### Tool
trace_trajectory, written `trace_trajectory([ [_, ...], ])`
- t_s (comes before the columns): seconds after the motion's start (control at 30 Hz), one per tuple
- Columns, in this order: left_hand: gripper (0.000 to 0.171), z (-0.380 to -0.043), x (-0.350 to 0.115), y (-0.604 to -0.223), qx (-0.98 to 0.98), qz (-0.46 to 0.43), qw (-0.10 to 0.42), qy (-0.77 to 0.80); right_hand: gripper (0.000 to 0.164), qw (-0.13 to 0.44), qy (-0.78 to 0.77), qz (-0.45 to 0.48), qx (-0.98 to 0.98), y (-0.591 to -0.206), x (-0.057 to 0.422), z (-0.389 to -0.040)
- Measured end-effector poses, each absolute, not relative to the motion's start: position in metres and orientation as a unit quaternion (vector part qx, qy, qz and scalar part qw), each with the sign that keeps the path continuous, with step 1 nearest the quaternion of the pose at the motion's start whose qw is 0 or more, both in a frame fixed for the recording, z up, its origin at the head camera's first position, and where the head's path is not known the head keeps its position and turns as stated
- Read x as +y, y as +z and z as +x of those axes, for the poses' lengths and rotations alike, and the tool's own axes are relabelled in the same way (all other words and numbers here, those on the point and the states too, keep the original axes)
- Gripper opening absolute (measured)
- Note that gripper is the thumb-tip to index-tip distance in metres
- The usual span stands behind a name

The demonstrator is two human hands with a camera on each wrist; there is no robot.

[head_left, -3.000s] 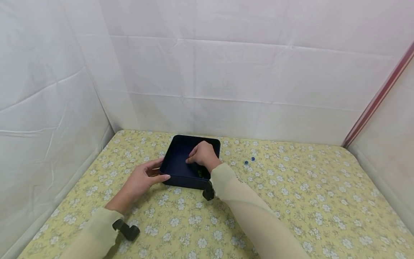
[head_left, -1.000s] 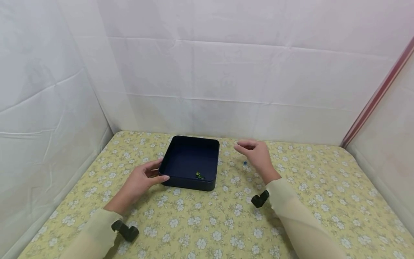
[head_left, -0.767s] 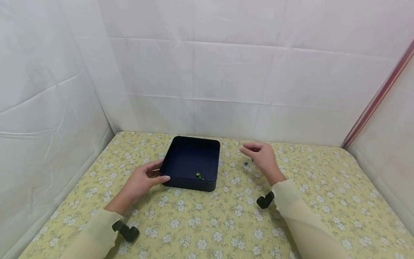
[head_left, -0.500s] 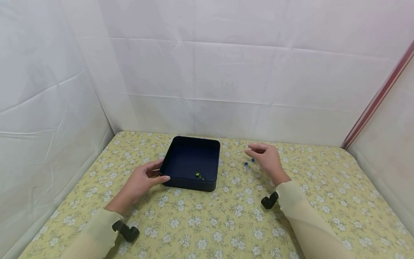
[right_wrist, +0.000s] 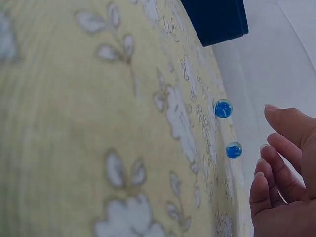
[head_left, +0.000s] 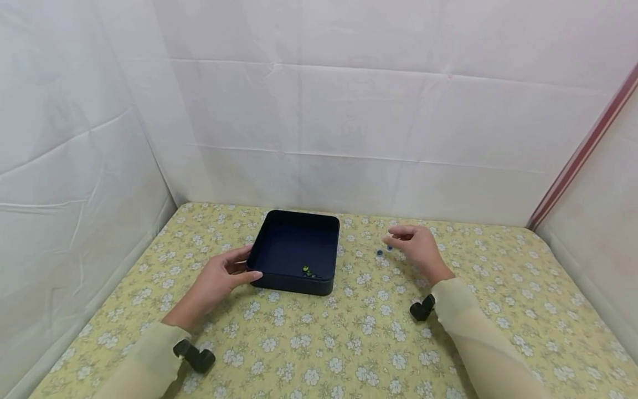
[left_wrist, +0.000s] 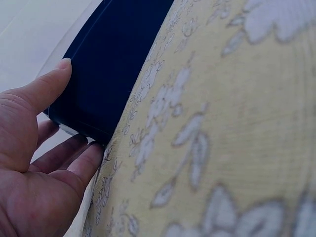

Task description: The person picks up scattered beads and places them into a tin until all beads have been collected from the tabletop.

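My left hand (head_left: 214,280) grips the near left corner of a square navy box (head_left: 293,284), thumb against its front wall and fingers along its side. The left wrist view shows the same thumb and curled fingertips touching the dark wall (left_wrist: 113,64). Inside the box, near its front right corner, lie several small green and yellowish things (head_left: 307,271), too small to make out. My right hand (head_left: 417,248) hovers by two blue glass marbles, one nearer the box (right_wrist: 223,108) and one nearer the fingers (right_wrist: 233,150). Its thumb and fingers stand apart with nothing between them.
A yellow flowered cloth (head_left: 299,354) covers the table. White sheeting (head_left: 319,111) hangs behind it and on both sides, with a red strip (head_left: 583,149) in the right back corner.
My right hand has left the inside of the box and moved right to the marbles, drifting further right and slightly nearer over the last second. My left hand keeps its grip.
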State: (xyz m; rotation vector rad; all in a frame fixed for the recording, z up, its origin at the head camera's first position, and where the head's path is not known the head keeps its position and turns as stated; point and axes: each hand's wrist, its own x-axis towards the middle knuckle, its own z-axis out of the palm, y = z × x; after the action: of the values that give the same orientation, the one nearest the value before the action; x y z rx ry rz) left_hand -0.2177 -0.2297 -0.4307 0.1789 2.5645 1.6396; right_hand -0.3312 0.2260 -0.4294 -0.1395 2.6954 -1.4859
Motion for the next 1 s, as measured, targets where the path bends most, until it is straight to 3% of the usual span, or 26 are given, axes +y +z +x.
trace_trajectory([
  [1.0,0.082,-0.217,-0.230,-0.430,0.843,0.051,0.050,0.533,0.043,0.069,-0.412,-0.040,0.908,-0.431,0.237,-0.337],
])
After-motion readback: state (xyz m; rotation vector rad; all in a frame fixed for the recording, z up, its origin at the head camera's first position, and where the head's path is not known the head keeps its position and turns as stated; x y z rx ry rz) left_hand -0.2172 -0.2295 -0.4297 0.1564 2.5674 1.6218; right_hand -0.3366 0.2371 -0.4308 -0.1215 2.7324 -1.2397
